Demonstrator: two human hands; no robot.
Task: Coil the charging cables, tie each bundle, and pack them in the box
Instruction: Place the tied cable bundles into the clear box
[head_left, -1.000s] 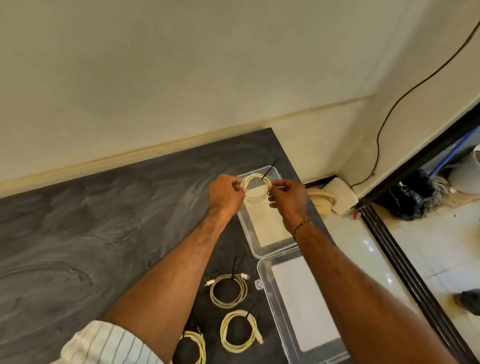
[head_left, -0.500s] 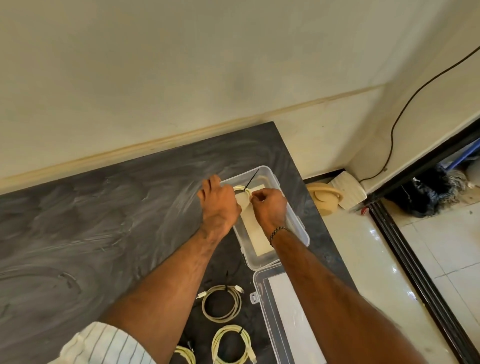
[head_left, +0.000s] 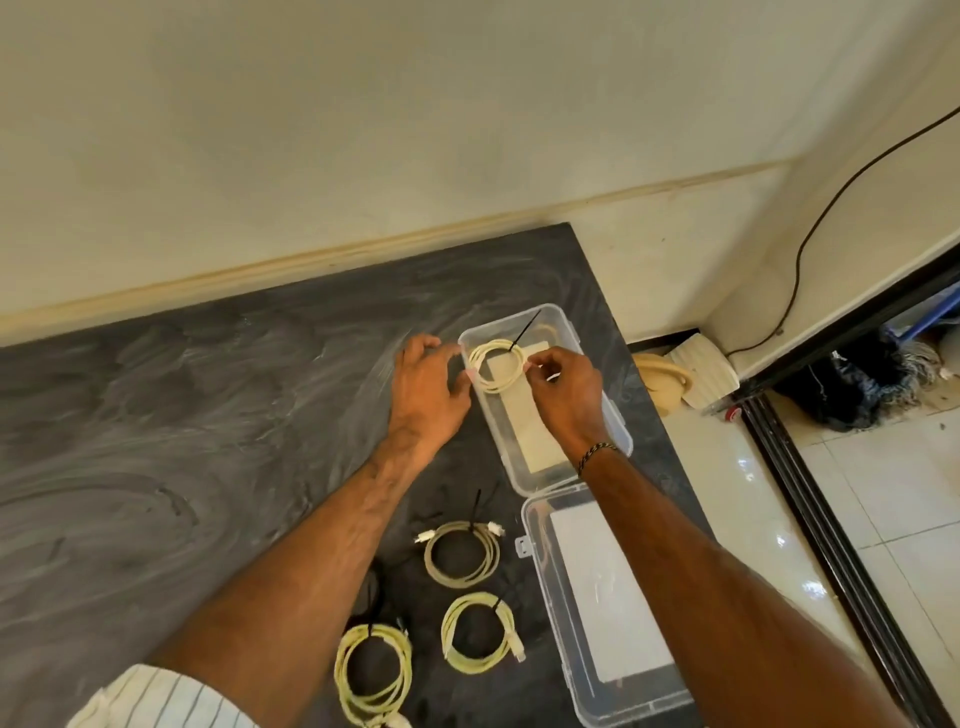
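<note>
**Cream cable coil over the open box**

Cream-white and wound into a neat round loop, the coiled cable (head_left: 497, 365) sits between your two hands, over the far end of the clear plastic box (head_left: 613, 431). A thin black tie (head_left: 524, 331) cinches it at the far side and sticks out straight, pointing away from you. Your right hand (head_left: 563, 392) pinches the right edge of the coil with curled fingertips; whether the coil already rests on the box floor cannot be told. Your left hand (head_left: 428, 387) lies just left of the box with its fingers relaxed and spread, fingertips at the box's left wall beside the coil, gripping nothing.

Nearer to you than both hands, between your forearms on the dark counter (head_left: 182, 441), lie three more tied coils: a greyish one (head_left: 462, 553) closest to the box, a pale yellow one (head_left: 483, 634) below it, and another yellow one (head_left: 375, 670) under your left forearm. The box's hinged lid (head_left: 618, 696) lies open beneath your right forearm.
</note>
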